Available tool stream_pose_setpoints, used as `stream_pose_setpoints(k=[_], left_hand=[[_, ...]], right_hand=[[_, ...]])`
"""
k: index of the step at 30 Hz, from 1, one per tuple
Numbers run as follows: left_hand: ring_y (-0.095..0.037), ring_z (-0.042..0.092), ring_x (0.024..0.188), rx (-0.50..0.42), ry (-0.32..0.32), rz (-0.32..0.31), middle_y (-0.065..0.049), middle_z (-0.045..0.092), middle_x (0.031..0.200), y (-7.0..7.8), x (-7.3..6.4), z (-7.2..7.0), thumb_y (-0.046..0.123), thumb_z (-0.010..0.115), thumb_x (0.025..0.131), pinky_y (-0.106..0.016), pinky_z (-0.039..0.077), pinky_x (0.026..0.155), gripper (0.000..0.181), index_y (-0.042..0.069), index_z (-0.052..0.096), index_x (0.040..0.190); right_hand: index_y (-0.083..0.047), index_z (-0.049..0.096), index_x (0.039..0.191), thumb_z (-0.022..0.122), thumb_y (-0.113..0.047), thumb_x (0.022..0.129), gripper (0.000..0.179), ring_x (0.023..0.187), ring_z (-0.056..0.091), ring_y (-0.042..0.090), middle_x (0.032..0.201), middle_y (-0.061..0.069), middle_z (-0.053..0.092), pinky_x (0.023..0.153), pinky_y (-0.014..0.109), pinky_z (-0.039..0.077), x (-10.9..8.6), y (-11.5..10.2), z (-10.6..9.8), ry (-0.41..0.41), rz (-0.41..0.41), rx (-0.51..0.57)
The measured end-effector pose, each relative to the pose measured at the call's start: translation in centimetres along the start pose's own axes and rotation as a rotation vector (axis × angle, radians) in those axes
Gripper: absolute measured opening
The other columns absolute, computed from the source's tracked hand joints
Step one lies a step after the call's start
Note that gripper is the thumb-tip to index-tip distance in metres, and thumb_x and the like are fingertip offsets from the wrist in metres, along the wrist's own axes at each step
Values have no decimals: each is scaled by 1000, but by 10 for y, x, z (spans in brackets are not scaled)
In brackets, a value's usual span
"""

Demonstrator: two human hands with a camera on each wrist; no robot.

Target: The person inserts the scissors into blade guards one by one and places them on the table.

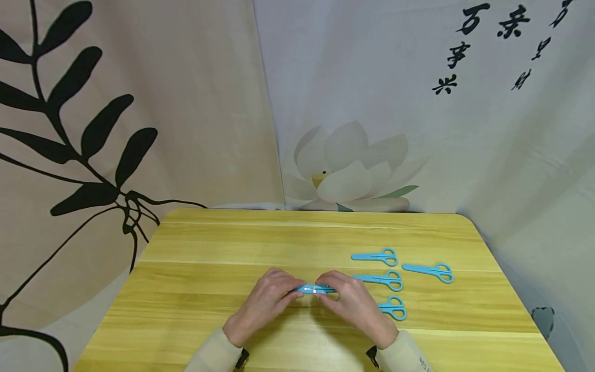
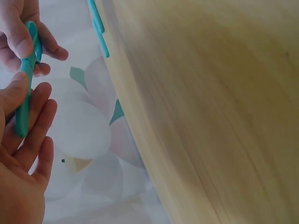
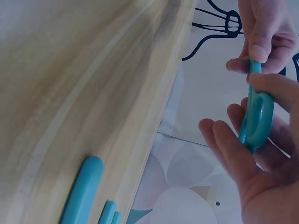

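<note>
Between my two hands is a pair of blue scissors [image 1: 316, 289], level above the table, its blades covered by a blue sheath. My left hand [image 1: 274, 292] pinches the sheathed blade end between thumb and fingers. At the other end, my right hand [image 1: 349, 298] grips the handle loops, which it partly hides in the head view. In the left wrist view the scissors [image 2: 27, 88] run from one hand to the other. The handle loop [image 3: 260, 119] shows beside the right thumb in the right wrist view.
More blue sheathed scissors lie on the wooden table [image 1: 209, 248]: one at the back [image 1: 375, 257], one at the far right [image 1: 428, 271], one in the middle [image 1: 381, 279], and one nearer [image 1: 393, 308], partly behind my right hand. A printed curtain [image 1: 209, 103] hangs behind the table.
</note>
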State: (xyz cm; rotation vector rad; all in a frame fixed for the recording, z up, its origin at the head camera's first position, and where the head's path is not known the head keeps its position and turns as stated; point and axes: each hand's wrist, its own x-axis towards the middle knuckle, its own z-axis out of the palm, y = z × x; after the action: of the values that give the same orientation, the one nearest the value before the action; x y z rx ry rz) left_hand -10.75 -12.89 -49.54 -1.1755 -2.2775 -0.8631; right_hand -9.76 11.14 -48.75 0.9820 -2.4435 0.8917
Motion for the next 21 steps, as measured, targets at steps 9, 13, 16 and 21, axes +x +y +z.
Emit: stream_pose_setpoints(k=[9,13,16,21], left_hand=[[-10,71,86,7,-14,-21,2,78,96,2,0,2,13,85,84,-35,58,86,23,7,80,106],[-11,72,87,2,-22,-40,2,79,97,4,1,0,16,85,85,-36,58,87,22,8,80,105],[-10,72,86,6,-22,-39,3,79,96,4,2,0,16,87,85,-37,58,87,22,9,80,104],[-9,72,85,22,-6,-11,3,78,95,3,3,2,14,90,81,-38,58,87,24,10,80,103]], right_hand=[[-12,76,102,89,-13,82,24,89,73,14,106,1,74,71,28,61,-1,0,0,-6,-1,-10],[-13,76,103,89,-14,83,24,91,73,14,108,0,74,73,30,62,-2,0,-2,-24,30,10],[-13,76,104,88,-14,84,24,92,73,14,109,-1,74,75,31,62,-3,1,-2,-35,40,17],[-11,76,106,88,-15,85,25,95,73,16,112,1,73,78,33,62,-3,4,-5,-39,19,2]])
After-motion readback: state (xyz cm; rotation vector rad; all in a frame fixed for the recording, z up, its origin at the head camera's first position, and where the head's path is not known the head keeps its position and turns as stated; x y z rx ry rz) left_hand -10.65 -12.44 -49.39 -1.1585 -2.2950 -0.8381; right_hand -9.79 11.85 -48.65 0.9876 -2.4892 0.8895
